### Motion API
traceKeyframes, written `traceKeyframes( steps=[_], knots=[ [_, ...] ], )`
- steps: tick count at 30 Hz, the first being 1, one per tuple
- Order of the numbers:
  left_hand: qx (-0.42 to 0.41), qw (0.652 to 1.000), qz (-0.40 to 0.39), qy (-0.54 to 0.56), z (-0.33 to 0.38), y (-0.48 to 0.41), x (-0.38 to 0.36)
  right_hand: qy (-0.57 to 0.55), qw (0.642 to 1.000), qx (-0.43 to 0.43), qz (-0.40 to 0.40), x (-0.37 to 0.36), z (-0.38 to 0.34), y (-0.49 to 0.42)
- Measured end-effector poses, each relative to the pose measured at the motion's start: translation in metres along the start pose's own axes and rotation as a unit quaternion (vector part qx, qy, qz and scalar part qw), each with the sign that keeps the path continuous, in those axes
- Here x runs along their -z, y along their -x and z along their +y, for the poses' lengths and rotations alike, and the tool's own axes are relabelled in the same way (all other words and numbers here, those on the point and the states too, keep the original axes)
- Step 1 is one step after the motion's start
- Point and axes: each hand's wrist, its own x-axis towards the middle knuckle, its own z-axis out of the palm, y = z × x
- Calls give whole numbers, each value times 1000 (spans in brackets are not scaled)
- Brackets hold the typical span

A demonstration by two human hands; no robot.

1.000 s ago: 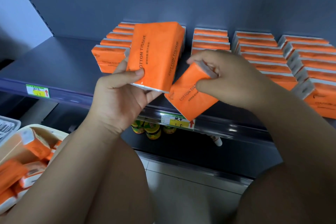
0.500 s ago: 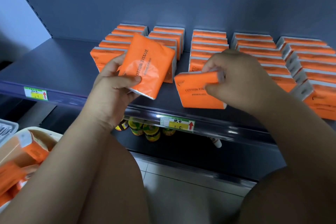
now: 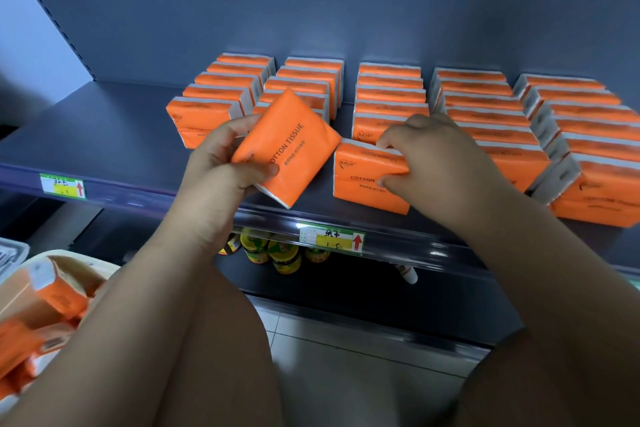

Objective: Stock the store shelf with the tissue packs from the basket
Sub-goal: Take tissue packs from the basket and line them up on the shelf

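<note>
Two packs at the shelf front: one being seated, one waiting.
The right hand (image 3: 440, 159) grasps the standing pack (image 3: 367, 180) at the front of the middle row (image 3: 391, 94) on the shelf (image 3: 104, 135), fingers (image 3: 398, 135) over its top edge and thumb on its face; I judge it should be pushed toward 12 o'clock until flush with that row, face square to the shelf edge; the left hand (image 3: 221, 163), at 9 o'clock of it, grips the tilted pack (image 3: 287, 146) over the shelf's front edge; this one wants turning upright before it joins the second row (image 3: 304, 87) at its 12 o'clock; spare packs (image 3: 59, 295) lie in the basket (image 3: 83, 260) at 8 o'clock of the view.
</note>
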Motion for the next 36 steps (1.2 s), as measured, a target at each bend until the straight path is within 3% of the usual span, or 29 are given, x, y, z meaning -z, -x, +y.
traceKeyframes(
  steps=[10, 20, 23, 26, 30, 36],
  knots=[
    [0, 999, 39, -34, -5, -3, 1, 106, 994, -26, 33, -1, 1, -3],
    [-18, 998, 39, -39, -9, -4, 7, 128, 989, -62, 33, -1, -5, -4],
    [-22, 998, 38, -38, -8, -3, 8, 121, 989, -49, 68, -1, -11, -1],
    [-26, 998, 26, -49, -6, -3, 10, 22, 991, -18, 129, -1, -28, 3],
    [-19, 998, 8, -62, -5, -2, 12, -260, 964, -49, 37, -8, -63, 9],
    [-31, 997, 30, -65, -5, -2, 16, -337, 938, -80, 11, -17, -83, 7]
  ],
)
